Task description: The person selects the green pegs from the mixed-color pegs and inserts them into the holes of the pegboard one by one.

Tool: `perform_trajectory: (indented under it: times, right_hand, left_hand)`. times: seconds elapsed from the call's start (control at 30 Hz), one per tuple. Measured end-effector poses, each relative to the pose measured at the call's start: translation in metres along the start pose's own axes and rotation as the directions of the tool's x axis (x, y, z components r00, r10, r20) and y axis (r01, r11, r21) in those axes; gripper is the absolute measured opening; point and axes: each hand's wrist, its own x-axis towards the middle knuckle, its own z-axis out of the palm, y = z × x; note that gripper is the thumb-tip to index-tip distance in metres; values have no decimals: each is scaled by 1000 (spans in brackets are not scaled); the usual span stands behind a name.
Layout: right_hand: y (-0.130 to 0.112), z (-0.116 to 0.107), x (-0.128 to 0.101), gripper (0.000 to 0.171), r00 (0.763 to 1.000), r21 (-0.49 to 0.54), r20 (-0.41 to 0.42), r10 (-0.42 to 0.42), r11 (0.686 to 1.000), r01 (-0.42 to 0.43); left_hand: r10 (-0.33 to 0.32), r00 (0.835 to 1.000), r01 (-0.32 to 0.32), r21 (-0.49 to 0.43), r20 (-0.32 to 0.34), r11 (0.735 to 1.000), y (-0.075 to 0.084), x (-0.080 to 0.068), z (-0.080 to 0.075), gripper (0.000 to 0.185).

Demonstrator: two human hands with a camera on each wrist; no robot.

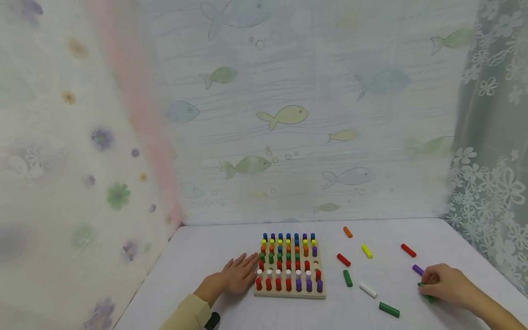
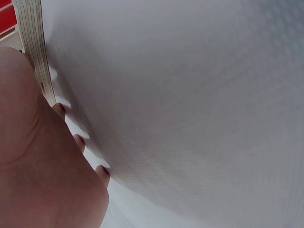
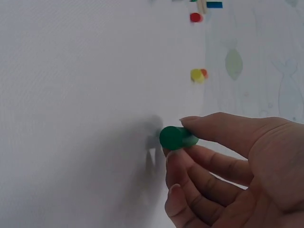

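Note:
A wooden pegboard (image 1: 289, 295) filled with rows of coloured pegs lies on the white tablecloth. My left hand (image 1: 239, 276) rests palm down with fingers extended, right along the board's left edge; the left wrist view shows it beside the board's layered side (image 2: 34, 47). Off to the right, my right hand (image 1: 450, 286) pinches a green peg (image 3: 172, 137) between thumb and fingers, close over the cloth. A purple peg (image 1: 418, 270) lies just beyond those fingertips. Two holes show without pegs, one in the board's right column and one towards its left.
Between board and right hand lie loose pegs: red (image 1: 343, 260), green (image 1: 348, 278), white (image 1: 368, 290), another green (image 1: 389, 309), yellow (image 1: 367, 251) and orange (image 1: 348, 232). Another red peg (image 1: 408, 250) is farther right. A fish-print curtain (image 1: 288, 183) hangs behind the table.

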Motion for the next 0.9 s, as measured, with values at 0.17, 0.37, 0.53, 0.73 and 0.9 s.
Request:
perform_trajectory:
  times: [0.17, 0.37, 0.53, 0.73, 0.9]
  right_hand:
    - [-15, -2, 1, 16, 1000, 93, 11, -16, 996, 15]
    - [-37, -8, 2, 23, 997, 180, 10, -80, 981, 77]
    - [-56, -9, 4, 27, 993, 228, -18, -117, 967, 118]
    - [-75, -4, 10, 29, 993, 273, -48, -112, 954, 121]
    - [-86, 3, 14, 28, 992, 315, -62, -113, 940, 127]
  left_hand:
    - [-3, 1000, 3, 8, 11, 1000, 8, -6, -6, 67]
    - [-23, 1000, 22, 32, 16, 999, 21, -17, -15, 63]
    - [-19, 1000, 18, 32, 22, 999, 24, -20, -18, 63]
    - [-16, 999, 15, 13, 30, 1000, 21, -19, -16, 65]
    - [-9, 1000, 9, 6, 5, 1000, 11, -10, -8, 66]
